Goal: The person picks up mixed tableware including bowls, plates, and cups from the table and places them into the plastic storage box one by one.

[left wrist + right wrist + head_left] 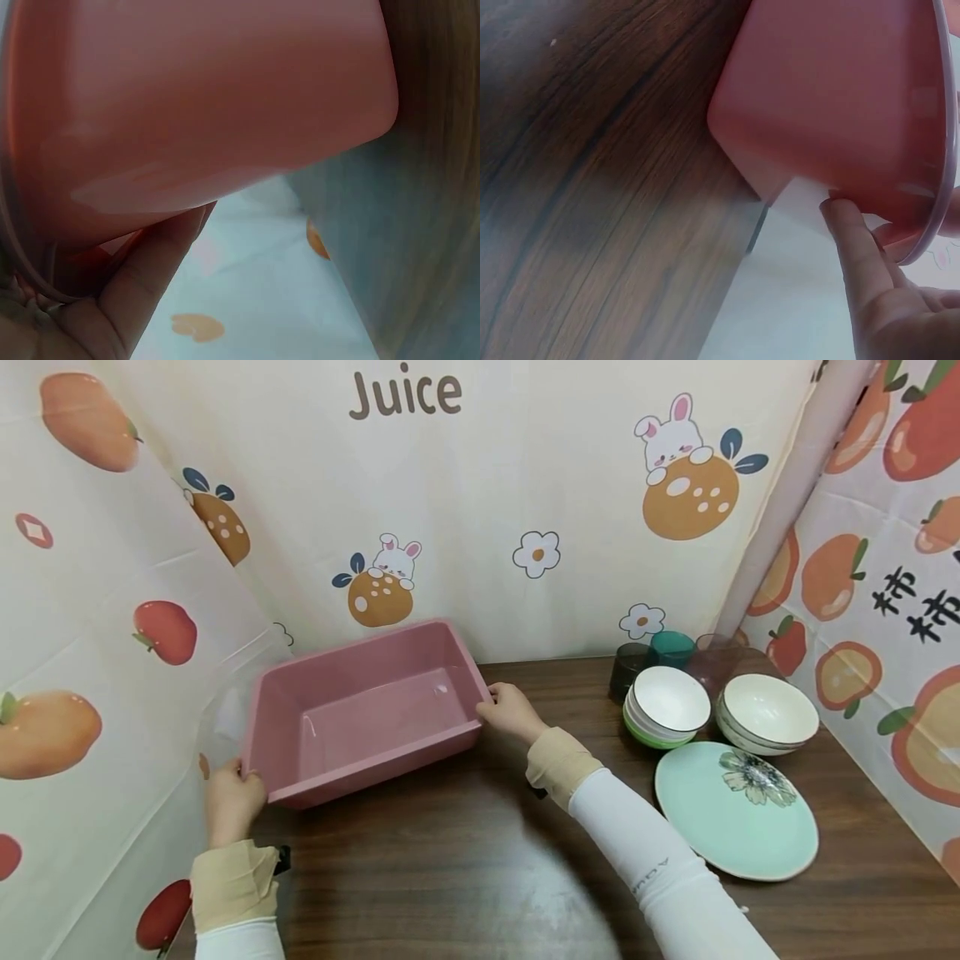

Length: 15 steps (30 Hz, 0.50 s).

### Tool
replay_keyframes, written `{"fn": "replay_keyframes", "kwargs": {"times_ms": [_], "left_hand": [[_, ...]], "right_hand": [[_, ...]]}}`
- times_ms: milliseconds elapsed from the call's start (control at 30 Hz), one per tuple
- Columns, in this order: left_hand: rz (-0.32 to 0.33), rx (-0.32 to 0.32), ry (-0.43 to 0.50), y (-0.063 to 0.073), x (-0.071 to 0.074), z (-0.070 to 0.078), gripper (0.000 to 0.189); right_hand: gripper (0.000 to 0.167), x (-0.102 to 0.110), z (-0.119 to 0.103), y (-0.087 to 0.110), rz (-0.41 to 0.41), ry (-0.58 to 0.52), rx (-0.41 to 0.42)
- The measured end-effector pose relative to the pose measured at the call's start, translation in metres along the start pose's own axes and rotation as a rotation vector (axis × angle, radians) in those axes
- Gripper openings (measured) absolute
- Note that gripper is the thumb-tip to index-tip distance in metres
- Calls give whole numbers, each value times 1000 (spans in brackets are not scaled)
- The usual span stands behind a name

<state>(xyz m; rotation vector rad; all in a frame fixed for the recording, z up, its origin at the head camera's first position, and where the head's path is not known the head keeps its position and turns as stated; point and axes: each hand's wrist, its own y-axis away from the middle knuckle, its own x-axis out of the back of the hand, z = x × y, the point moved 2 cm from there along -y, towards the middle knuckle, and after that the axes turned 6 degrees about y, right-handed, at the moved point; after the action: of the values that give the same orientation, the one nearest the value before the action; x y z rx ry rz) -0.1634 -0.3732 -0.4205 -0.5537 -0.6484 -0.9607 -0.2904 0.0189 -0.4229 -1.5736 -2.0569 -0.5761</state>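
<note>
A pink rectangular plastic basin [382, 718] sits at the back left of the dark wooden table, slightly angled, with nothing in it. My left hand [234, 802] grips its rim at the near left corner. At the right end, my right hand [512, 713] pinches the rim near the front corner. In the left wrist view, fingers [154, 277] reach under the rim against the outer wall of the basin [225, 97]. The right wrist view shows fingers [862, 255] curled below the rim, touching the outside of the basin [832, 90].
On the right stand two stacks of bowls [671, 700] [771, 710], with dark, teal and clear pinkish cups [671, 647] behind them. A mint-green oval plate [720, 814] with a flower print lies in front. Printed curtains [480, 602] border the table [450, 877].
</note>
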Motion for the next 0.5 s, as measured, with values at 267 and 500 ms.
{"fn": "replay_keyframes", "kwargs": {"times_ms": [267, 500], "left_hand": [[-48, -8, 12, 1, -8, 9, 42], [-56, -43, 2, 5, -14, 16, 42]], "right_hand": [[44, 11, 10, 11, 2, 35, 10], [45, 20, 20, 21, 4, 19, -1]]}}
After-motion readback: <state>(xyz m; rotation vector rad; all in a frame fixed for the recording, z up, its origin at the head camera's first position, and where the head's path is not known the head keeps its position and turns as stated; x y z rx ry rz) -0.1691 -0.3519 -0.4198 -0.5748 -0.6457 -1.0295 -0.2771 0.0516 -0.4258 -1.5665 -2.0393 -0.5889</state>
